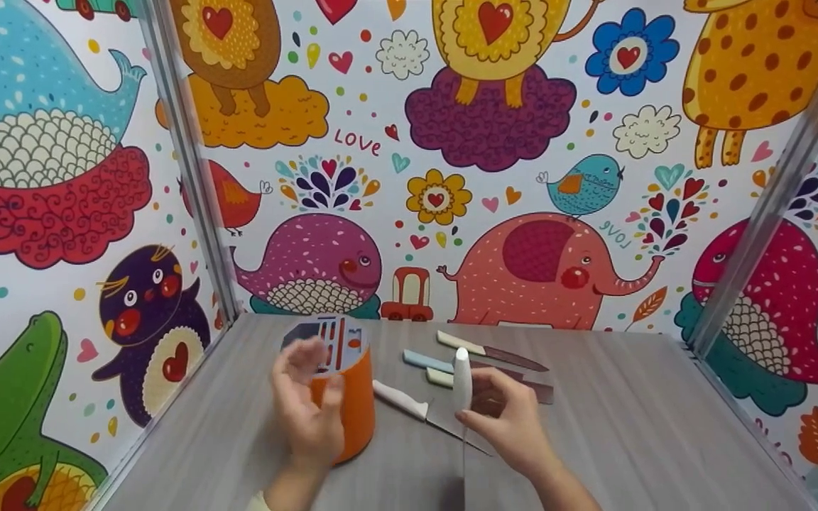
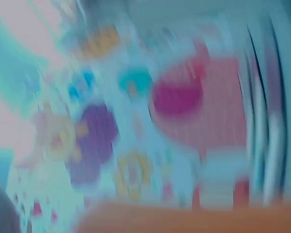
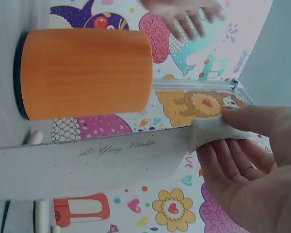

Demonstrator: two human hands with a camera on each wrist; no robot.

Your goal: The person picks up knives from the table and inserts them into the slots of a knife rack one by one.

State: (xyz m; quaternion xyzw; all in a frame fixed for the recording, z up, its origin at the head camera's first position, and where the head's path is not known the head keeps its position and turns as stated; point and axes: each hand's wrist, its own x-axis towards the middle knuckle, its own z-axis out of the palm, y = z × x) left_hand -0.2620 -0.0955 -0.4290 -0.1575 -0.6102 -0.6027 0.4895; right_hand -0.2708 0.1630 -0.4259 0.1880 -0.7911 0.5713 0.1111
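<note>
Knife (image 1: 461, 387) upright in right hand's curled fingers (image 1: 483, 419); left hand (image 1: 307, 404) open beside orange holder (image 1: 352, 397).

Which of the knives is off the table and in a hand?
The white-handled knife in the right hand, handle up; the other knives lie flat on the table.

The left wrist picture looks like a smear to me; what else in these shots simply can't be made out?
- Left wrist view: motion blur throughout; only wall colours and an orange band along the bottom edge.
- Left hand, head view: blurred, so whether it touches the orange knife block is unclear.
- White-handled knife in the right hand: tip cut off by the right wrist view's left edge.
- Blade lettering, right wrist view: too small to read.
</note>
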